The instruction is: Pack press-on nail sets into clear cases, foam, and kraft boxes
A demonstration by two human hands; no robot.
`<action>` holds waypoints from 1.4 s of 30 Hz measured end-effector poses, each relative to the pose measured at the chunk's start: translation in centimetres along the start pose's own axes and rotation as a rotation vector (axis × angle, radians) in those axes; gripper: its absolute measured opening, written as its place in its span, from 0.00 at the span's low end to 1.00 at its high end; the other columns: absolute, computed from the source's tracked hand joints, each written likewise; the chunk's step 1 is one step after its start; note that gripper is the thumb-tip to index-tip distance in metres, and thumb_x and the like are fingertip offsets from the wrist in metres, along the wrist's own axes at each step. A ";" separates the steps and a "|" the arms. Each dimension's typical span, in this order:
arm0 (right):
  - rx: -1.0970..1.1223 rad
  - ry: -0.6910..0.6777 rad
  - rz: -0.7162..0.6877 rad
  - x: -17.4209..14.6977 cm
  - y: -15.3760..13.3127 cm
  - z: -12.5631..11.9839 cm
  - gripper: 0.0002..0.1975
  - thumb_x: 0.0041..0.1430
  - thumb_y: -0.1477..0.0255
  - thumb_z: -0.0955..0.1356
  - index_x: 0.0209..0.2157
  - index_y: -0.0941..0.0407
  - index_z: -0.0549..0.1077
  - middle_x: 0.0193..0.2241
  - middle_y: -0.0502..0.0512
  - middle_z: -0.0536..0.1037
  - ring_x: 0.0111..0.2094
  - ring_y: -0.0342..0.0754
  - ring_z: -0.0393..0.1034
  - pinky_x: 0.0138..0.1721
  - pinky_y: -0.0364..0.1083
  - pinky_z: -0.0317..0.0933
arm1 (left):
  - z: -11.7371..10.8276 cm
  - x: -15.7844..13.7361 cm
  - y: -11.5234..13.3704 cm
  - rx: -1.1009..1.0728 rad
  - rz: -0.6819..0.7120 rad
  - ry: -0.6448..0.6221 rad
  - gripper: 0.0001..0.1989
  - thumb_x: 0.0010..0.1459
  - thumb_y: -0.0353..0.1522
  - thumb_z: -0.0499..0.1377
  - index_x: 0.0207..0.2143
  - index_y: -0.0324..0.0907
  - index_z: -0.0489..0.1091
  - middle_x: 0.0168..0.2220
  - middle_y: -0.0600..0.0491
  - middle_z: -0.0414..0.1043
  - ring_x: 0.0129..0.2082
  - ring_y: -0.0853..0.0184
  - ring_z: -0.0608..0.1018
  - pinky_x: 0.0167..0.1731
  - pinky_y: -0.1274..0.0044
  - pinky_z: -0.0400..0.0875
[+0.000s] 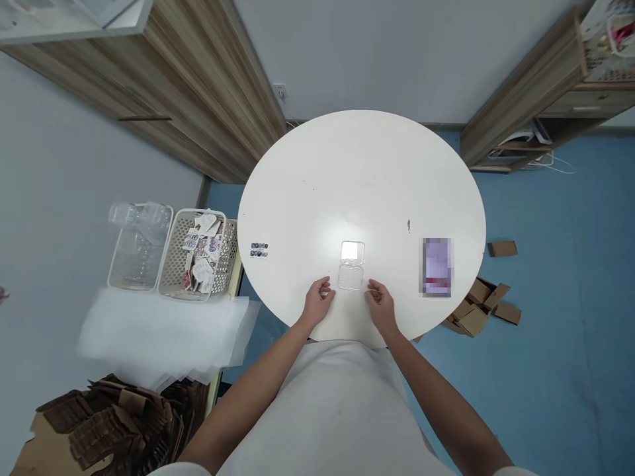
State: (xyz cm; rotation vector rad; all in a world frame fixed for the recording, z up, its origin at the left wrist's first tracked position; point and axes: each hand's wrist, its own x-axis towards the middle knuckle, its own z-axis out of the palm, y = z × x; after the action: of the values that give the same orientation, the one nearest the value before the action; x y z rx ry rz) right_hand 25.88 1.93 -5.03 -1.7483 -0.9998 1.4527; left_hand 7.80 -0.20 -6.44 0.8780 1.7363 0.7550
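Observation:
A small clear plastic box [350,277] lies on the white round table [362,158], its lid opened flat and a bright reflection in the far half. My left hand [317,302] rests just left of the box, fingers loosely bent and apart, with nothing visible in it. On the other side, my right hand [381,306] is close to the box's near right corner, its fingers also slightly curled and empty. Toward the table's left edge sits a small sheet with two rows of dark round pieces [258,250].
A blurred-out purple rectangle [437,268] lies at the table's right. Left of the table stand a basket of packaged cards [222,254], a bin with clear plastic [139,258] and a stack of translucent sheets [163,330]. Cardboard boxes [475,318] lie on the blue floor.

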 end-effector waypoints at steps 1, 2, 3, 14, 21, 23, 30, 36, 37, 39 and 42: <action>-0.005 0.046 -0.010 0.0 -0.6 -0.1 0.20 0.48 0.66 0.64 0.44 0.58 0.66 0.37 0.57 0.70 0.31 0.44 0.65 0.33 0.47 0.64 | -0.9 0.1 0.0 0.023 0.018 -0.008 0.20 0.51 0.31 0.56 0.48 0.41 0.61 0.40 0.48 0.66 0.37 0.70 0.71 0.35 0.76 0.68; -0.002 0.091 -0.033 -0.1 -1.3 -0.1 0.20 0.48 0.65 0.64 0.44 0.58 0.66 0.37 0.57 0.70 0.30 0.43 0.65 0.32 0.46 0.63 | -1.9 0.2 0.0 0.055 0.042 -0.013 0.19 0.51 0.32 0.55 0.48 0.41 0.62 0.40 0.48 0.66 0.37 0.70 0.71 0.35 0.76 0.68; 0.001 0.126 -0.064 0.0 -2.1 -0.1 0.19 0.49 0.65 0.64 0.44 0.57 0.66 0.36 0.56 0.70 0.29 0.42 0.65 0.32 0.46 0.63 | -3.2 0.3 0.0 0.096 0.074 -0.015 0.18 0.52 0.32 0.55 0.47 0.42 0.62 0.40 0.49 0.66 0.37 0.69 0.71 0.34 0.76 0.68; -0.465 -0.244 -0.280 1.2 -7.6 14.0 0.18 0.50 0.66 0.64 0.45 0.54 0.65 0.38 0.56 0.69 0.32 0.45 0.64 0.33 0.47 0.63 | -20.7 6.8 -1.3 0.497 0.268 0.230 0.20 0.51 0.33 0.55 0.48 0.41 0.61 0.43 0.47 0.63 0.41 0.62 0.70 0.41 0.69 0.66; -0.653 -0.340 -0.442 3.8 -7.5 25.8 0.26 0.50 0.68 0.65 0.52 0.51 0.56 0.46 0.57 0.62 0.45 0.51 0.60 0.44 0.52 0.59 | -23.0 10.4 -1.5 0.592 0.253 0.067 0.34 0.47 0.36 0.59 0.55 0.41 0.50 0.45 0.46 0.59 0.43 0.59 0.68 0.39 0.71 0.66; -0.708 -0.287 -0.434 4.4 -7.2 27.0 0.29 0.49 0.67 0.65 0.54 0.52 0.54 0.46 0.58 0.62 0.45 0.53 0.59 0.45 0.54 0.59 | -22.9 10.8 -1.3 0.620 0.272 0.042 0.34 0.47 0.37 0.59 0.55 0.41 0.50 0.44 0.46 0.59 0.44 0.59 0.67 0.39 0.71 0.66; -0.863 -0.277 -0.490 4.7 -6.1 27.2 0.30 0.50 0.71 0.64 0.55 0.53 0.53 0.47 0.61 0.59 0.48 0.56 0.56 0.45 0.55 0.57 | -22.6 10.9 -1.3 0.620 0.299 0.004 0.30 0.48 0.32 0.58 0.54 0.42 0.53 0.42 0.48 0.59 0.43 0.60 0.67 0.38 0.72 0.65; -0.849 -0.270 -0.442 4.3 -6.2 27.5 0.31 0.49 0.72 0.65 0.55 0.52 0.52 0.48 0.60 0.58 0.49 0.56 0.56 0.47 0.55 0.55 | -22.4 11.0 -1.9 0.543 0.335 0.020 0.29 0.48 0.30 0.58 0.53 0.43 0.53 0.43 0.48 0.60 0.43 0.59 0.67 0.40 0.71 0.63; -0.847 -0.284 -0.439 4.2 -6.2 27.5 0.32 0.48 0.72 0.65 0.55 0.52 0.52 0.49 0.60 0.58 0.50 0.56 0.55 0.48 0.56 0.54 | -22.3 11.0 -2.0 0.544 0.336 0.027 0.29 0.47 0.30 0.58 0.53 0.43 0.53 0.43 0.48 0.61 0.43 0.59 0.67 0.40 0.71 0.63; -0.838 -0.322 -0.420 3.9 -6.4 27.2 0.36 0.45 0.70 0.68 0.56 0.52 0.50 0.51 0.59 0.56 0.51 0.57 0.53 0.49 0.56 0.52 | -22.2 11.0 -2.0 0.554 0.325 0.033 0.29 0.47 0.30 0.58 0.52 0.42 0.54 0.42 0.47 0.61 0.43 0.59 0.67 0.40 0.70 0.63; -0.764 -0.392 -0.352 3.6 -6.7 26.5 0.40 0.43 0.69 0.69 0.57 0.51 0.48 0.52 0.58 0.54 0.52 0.56 0.52 0.51 0.56 0.52 | -21.9 10.6 -1.7 0.562 0.293 0.024 0.29 0.47 0.30 0.58 0.53 0.42 0.54 0.43 0.47 0.61 0.45 0.58 0.66 0.41 0.69 0.62</action>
State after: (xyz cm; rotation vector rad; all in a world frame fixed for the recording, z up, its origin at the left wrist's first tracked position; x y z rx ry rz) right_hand -0.81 8.59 -5.82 -1.6457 -2.1688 1.2848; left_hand -15.80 5.91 -6.60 1.5331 1.8966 0.4594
